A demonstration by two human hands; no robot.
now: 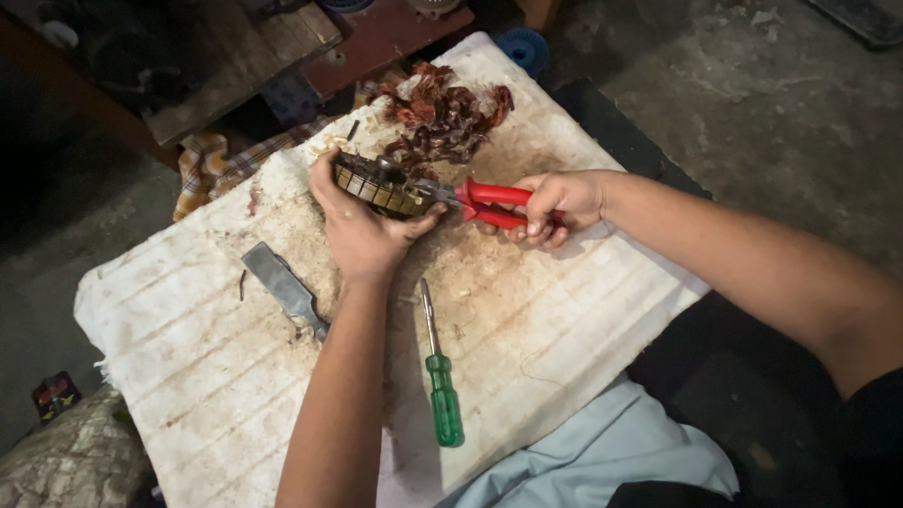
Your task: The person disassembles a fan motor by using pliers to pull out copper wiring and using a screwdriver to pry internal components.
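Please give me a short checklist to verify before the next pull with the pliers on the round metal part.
1. Left hand grips the round part firmly: ok, fingers wrap its rim.
2. Right hand holds the pliers by the red handles: ok.
3. Plier tips bite a wire: cannot tell, the tips are hidden at the part.
4. Left thumb away from the tips: not ok, it lies close beside them.
5. Screwdriver and chisel out of the way: ok, both lie on the cloth, apart from the hands.
6. Copper scraps away from the work: ok, piled behind the part.
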